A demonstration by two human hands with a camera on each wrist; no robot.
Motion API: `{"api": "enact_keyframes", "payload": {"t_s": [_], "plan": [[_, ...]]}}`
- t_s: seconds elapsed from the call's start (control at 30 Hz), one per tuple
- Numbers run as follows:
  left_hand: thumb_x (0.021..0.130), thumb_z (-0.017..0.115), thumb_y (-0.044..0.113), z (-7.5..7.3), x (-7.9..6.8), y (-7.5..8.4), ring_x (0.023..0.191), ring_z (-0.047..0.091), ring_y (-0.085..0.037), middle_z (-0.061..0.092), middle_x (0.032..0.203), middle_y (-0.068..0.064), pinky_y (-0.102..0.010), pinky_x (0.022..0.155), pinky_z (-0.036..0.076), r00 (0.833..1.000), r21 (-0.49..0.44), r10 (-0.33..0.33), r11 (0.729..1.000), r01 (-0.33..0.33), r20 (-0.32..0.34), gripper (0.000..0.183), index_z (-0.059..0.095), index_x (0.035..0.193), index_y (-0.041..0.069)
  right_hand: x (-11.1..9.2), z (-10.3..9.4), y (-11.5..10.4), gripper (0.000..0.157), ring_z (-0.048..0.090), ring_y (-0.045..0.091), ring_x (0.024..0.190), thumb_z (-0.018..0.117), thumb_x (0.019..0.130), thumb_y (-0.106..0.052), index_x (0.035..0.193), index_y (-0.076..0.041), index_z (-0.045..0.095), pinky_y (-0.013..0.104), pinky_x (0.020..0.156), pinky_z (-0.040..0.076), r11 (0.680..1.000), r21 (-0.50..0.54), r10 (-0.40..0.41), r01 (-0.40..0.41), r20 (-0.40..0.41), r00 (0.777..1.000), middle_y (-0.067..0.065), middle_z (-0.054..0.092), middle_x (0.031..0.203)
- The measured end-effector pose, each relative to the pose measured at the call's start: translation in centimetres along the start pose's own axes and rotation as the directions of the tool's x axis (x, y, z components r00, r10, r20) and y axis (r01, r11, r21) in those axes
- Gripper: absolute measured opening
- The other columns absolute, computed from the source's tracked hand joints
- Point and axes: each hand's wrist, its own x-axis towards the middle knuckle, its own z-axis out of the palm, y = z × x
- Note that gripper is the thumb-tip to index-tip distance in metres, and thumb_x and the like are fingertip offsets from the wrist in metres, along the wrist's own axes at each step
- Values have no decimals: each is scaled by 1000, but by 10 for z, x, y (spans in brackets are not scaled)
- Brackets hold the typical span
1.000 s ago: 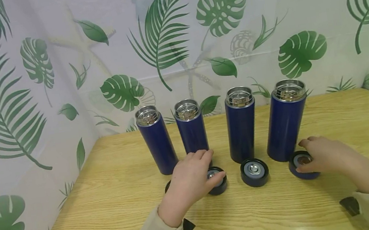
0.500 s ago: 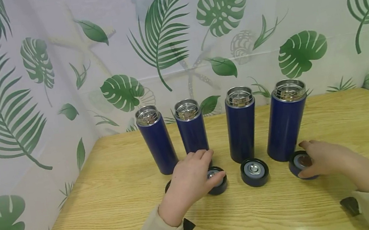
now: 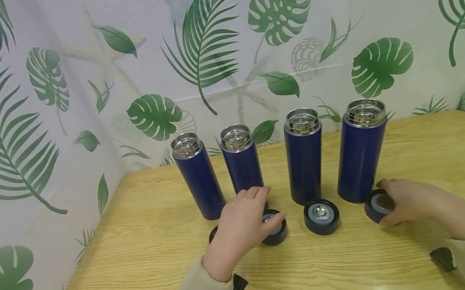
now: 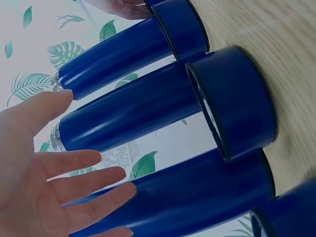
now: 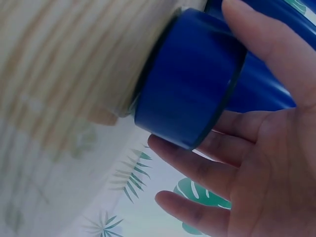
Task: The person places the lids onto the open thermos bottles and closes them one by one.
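My right hand reaches around the rightmost flask lid, fingers behind it and thumb in front. That lid stands on the table with its inner side up; its blue side wall fills the middle of the right wrist view, between thumb and fingers. My left hand hovers with spread fingers over another upturned lid, holding nothing. The left wrist view shows its fingers apart from the lids. A third lid lies between the hands. My left hand mostly hides a lid at the far left.
Several blue vacuum flasks stand upright and uncapped in a row behind the lids: far left, second, third, and rightmost. They stand on a wood-grain table, before a leaf-print backdrop.
My right hand has settled slightly lower, its thumb shifting a little right along the front of the rightmost lid. The left hand stays almost still; flasks and lids stay where they were.
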Motion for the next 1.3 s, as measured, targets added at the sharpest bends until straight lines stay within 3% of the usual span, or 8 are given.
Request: {"api": "enact_keyframes", "payload": {"t_s": [0.17, 0.43, 0.87, 1.3], "plan": [[85, 52, 46, 0, 5, 4, 97, 54, -17, 56, 112, -4, -28, 71, 48, 1000, -93, -24, 995, 23, -7, 52, 51, 120, 8, -2, 0, 3, 83, 53, 31, 83, 77, 62, -34, 109, 23, 39, 37, 65, 42, 999, 36, 0, 0, 11, 1000, 23, 55, 92], [86, 53, 42, -4, 13, 13, 100, 54, -17, 56, 111, -5, -29, 77, 46, 996, -288, -54, 957, 32, -68, 49, 52, 119, 6, -4, 1, 7, 73, 50, 20, 74, 78, 60, -30, 104, 18, 44, 32, 60, 41, 998, 55, -28, 29, -19, 999, 12, 54, 86], [87, 52, 42, -5, 31, 34, 106, 50, -15, 54, 117, -4, -28, 84, 43, 994, -413, -43, 911, -2, -100, 50, 50, 121, 6, -7, 1, 13, 63, 46, 23, 74, 72, 50, -15, 99, 15, 44, 33, 62, 41, 997, 38, -54, 60, -136, 989, 15, 47, 84], [86, 56, 36, -6, 58, 62, 104, 51, -12, 56, 113, -3, -22, 83, 42, 987, -460, -50, 887, -28, -156, 45, 52, 118, 6, -7, -7, 6, 61, 48, 22, 75, 74, 56, -18, 100, 13, 46, 34, 63, 42, 996, 69, -51, 60, -131, 990, 13, 48, 86]]}}
